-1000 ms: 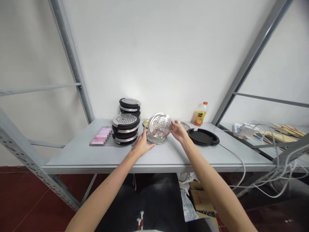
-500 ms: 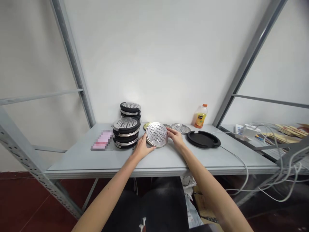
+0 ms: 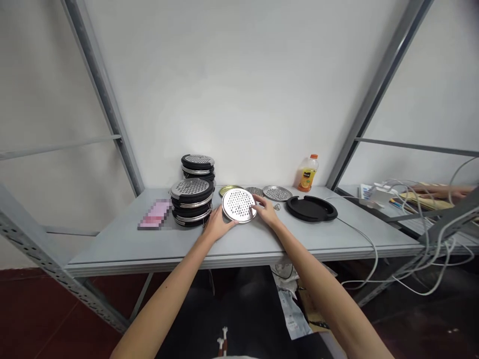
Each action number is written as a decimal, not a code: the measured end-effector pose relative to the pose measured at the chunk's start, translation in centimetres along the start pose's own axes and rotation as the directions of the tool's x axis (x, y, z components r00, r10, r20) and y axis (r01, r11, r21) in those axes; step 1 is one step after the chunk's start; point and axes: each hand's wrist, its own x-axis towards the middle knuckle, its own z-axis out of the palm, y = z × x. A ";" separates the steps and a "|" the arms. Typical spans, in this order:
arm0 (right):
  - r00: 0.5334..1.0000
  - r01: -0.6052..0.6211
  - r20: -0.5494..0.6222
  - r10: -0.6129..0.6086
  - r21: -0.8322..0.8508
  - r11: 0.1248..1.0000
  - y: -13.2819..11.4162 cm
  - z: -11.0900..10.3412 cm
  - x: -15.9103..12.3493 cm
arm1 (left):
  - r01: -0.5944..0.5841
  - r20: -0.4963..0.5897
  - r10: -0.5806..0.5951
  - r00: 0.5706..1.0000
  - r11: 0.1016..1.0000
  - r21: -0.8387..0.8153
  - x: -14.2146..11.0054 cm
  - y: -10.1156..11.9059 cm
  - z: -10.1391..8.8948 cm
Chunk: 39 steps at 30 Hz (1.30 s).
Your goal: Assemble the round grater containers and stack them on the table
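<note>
A round perforated metal disc rests on the grey table, tilted slightly toward me. My left hand grips its lower left rim. My right hand holds its right rim with curled fingers. Just left of the disc stand two stacks of black-rimmed round graters: a near stack and a far stack. Behind the disc lie another perforated disc, a darker mesh disc and a yellowish lid. A black round tray lies to the right.
An orange juice bottle stands by the wall. A pink blurred item lies on the left. Slanted grey frame posts flank the table. White cables hang at right, where another person's hand reaches over papers.
The disc, held raised and tilted a second ago, has come down onto the table. My left hand moved from flat on the table to the disc's rim. The view shifted slightly.
</note>
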 end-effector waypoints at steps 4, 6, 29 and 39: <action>0.999 -0.036 0.009 0.036 -0.064 0.997 0.0 0.1 -0.2 | 0.002 0.043 -0.005 0.999 0.996 0.084 -0.2 0.0 0.2; 0.997 -0.074 0.014 0.076 -0.110 0.991 -0.1 0.2 -0.2 | -0.009 0.064 0.001 0.998 0.993 0.119 -0.2 0.0 0.3; 0.985 -0.174 -0.041 0.169 -0.292 0.940 0.0 0.6 -0.1 | -0.026 0.115 0.008 0.993 0.988 0.153 -0.1 0.0 0.4; 0.987 -0.159 -0.034 0.156 -0.294 0.942 0.3 0.6 0.1 | -0.029 0.114 0.017 0.993 0.994 0.104 -0.2 0.0 0.3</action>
